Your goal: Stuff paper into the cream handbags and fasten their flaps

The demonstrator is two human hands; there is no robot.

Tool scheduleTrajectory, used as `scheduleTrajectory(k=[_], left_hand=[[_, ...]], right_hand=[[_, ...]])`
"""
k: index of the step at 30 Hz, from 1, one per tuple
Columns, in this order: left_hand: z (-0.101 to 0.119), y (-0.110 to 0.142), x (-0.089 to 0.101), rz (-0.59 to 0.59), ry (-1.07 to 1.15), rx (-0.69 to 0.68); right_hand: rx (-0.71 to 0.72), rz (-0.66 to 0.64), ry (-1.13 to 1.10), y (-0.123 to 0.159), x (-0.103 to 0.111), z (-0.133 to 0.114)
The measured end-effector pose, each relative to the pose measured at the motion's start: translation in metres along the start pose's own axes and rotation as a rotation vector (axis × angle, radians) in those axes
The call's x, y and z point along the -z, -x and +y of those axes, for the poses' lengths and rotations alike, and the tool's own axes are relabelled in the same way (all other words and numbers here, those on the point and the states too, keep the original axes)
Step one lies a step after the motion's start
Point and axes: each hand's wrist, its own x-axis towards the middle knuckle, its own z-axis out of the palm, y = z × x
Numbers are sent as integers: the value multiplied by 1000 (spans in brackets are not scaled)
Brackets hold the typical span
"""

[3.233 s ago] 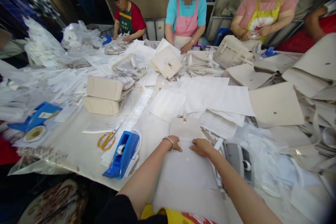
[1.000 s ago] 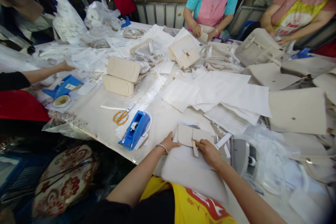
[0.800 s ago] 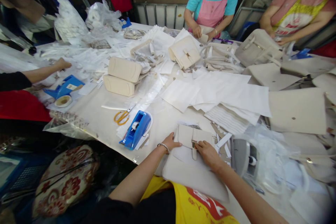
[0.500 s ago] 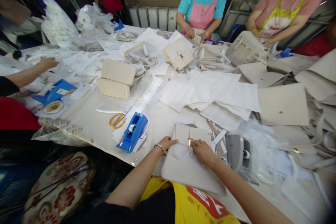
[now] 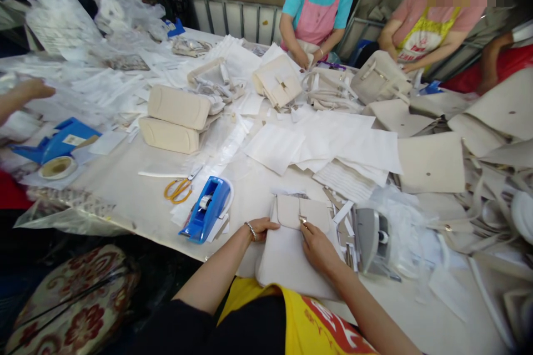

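I'd call this clasp work: bag [image 5: 283,260] on table [image 5: 120,191], L hand [image 5: 261,228] gripping its side, R hand [image 5: 318,247] at clasp [image 5: 302,218], grip can't tell; next prob. needs bag steady.

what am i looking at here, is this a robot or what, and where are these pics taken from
There is no robot: these are a person's two bare hands. Every picture comes from one camera worn on that person's head, looking forward and down.

The left hand is at the left edge of a pale bag. The right hand has its fingers at the bag's gold clasp; how firm either grip is, I can't tell.

On the table lie scissors, a blue tape dispenser, a gray dispenser, white sheets and more pale bags. Other people work around it.
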Motion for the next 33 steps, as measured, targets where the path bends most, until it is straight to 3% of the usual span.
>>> scheduleTrajectory(k=[4,10,15,18,21,26,33], left_hand=[[5,-3,-2,-27,-65,35],[6,-10,-7,-70,-24,-56],[6,-23,-10,-93,21,12],[10,-26,-24,-23,-3,5],[18,-22,-50,22,-32,-87],[50,1,-98,75,-112,-216],[105,52,-154,16,-97,-317]], right_hand=[[-24,32,68,-1,-9,-2],[-100,143,-59,-1,-18,8],[-77,70,-281,-4,-7,27],[-69,58,-430,-4,1,39],[-104,114,-537,0,12,47],[-134,184,-738,14,63,42],[-127,219,-749,30,185,14]])
